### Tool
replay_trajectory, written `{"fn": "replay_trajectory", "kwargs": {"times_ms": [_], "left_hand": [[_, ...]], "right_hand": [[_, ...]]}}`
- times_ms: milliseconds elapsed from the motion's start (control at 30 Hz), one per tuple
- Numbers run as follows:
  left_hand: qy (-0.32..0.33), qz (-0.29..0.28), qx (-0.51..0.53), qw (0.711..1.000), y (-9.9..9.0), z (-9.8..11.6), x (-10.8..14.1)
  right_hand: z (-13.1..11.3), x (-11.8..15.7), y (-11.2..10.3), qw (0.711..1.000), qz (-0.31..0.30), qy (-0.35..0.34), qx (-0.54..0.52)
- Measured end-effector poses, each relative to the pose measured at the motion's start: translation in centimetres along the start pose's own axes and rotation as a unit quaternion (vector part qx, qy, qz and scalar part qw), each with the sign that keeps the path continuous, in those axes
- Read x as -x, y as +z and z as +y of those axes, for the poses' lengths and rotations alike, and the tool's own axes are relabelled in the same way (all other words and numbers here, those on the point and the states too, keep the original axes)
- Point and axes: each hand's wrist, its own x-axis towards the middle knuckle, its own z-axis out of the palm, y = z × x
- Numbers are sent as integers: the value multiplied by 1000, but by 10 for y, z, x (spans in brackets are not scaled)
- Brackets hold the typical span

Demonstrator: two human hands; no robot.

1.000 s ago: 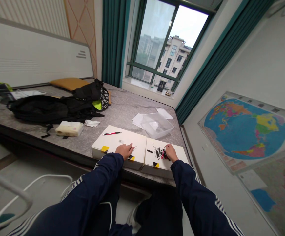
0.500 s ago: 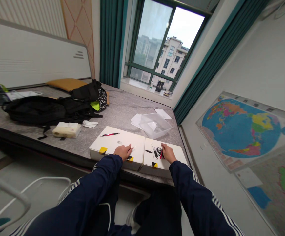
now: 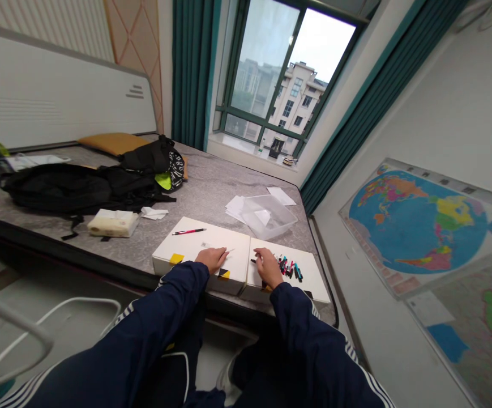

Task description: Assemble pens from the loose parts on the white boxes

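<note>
On the left white box (image 3: 212, 233) rests my left hand (image 3: 212, 259), its fingers pinched on a thin, needle-like pen part (image 3: 230, 251) that points to the right. My right hand (image 3: 268, 268) is over the right white box (image 3: 313, 280), fingertips drawn together near its left side; whether they hold a small piece is too small to tell. Just right of this hand lie several pen parts (image 3: 290, 268) in black, red and teal, partly covered by the hand. A red and black pen (image 3: 189, 231) lies by itself toward the back of the left box.
Behind the boxes stands a clear plastic bin (image 3: 266, 221) with white papers (image 3: 281, 196) around it on the grey mattress (image 3: 212, 181). To the left are a tissue pack (image 3: 113, 222), a crumpled tissue (image 3: 154, 213) and a black backpack (image 3: 67, 187). A wall map (image 3: 415, 221) hangs right.
My right hand has moved left from the right end of the pen parts to the left side of the right box, uncovering teal and red pieces. My left hand has hardly moved.
</note>
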Motion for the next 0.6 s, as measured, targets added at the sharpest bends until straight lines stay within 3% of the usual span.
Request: {"fn": "replay_trajectory", "kwargs": {"times_ms": [67, 167, 300, 400, 467, 533, 600], "left_hand": [[2, 10, -6, 1000, 1, 0, 2], [8, 18, -14, 1000, 1, 1, 5], [27, 16, -2, 999, 1, 1, 5], [45, 30, 0, 999, 3, 0, 5], [53, 41, -2, 998, 5, -1, 4], [60, 49, 1, 997, 6, -2, 5], [68, 51, 5, 996, 5, -2, 5]], "right_hand": [[-20, -4, 35, 993, -32, 50, -101], [-38, -14, 80, 949, -76, 184, -245], [-43, -25, 104, 884, -59, 253, -389], [-39, -27, 95, 867, -23, 264, -422], [-31, -27, 77, 867, 29, 286, -408], [-17, -25, 51, 882, 58, 306, -353], [1, -25, 17, 920, 9, 314, -236]]}}
